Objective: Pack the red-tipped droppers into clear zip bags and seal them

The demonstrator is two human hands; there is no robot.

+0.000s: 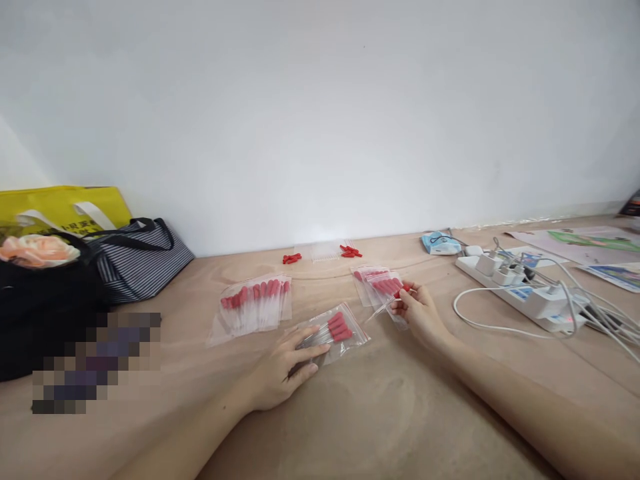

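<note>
My left hand (284, 366) lies on a small clear zip bag (336, 331) of red-capped droppers, its fingers pinching the bag's near edge against the table. My right hand (419, 313) pinches one red-capped dropper (387, 305) by its bulb, the glass tip pointing toward that bag. Just behind my right hand lies a pile of filled bags (376, 283). A wider stack of filled bags (256, 304) lies to the left of the middle.
Loose red caps (351, 251) and clear tubes (325, 251) lie by the wall. A white power strip (525, 292) with plugs and cables sits at right, beside a blue packet (440, 243) and printed sheets (590, 243). Striped bag (135, 260), black bag (40, 300) and yellow bag (65, 207) stand at left.
</note>
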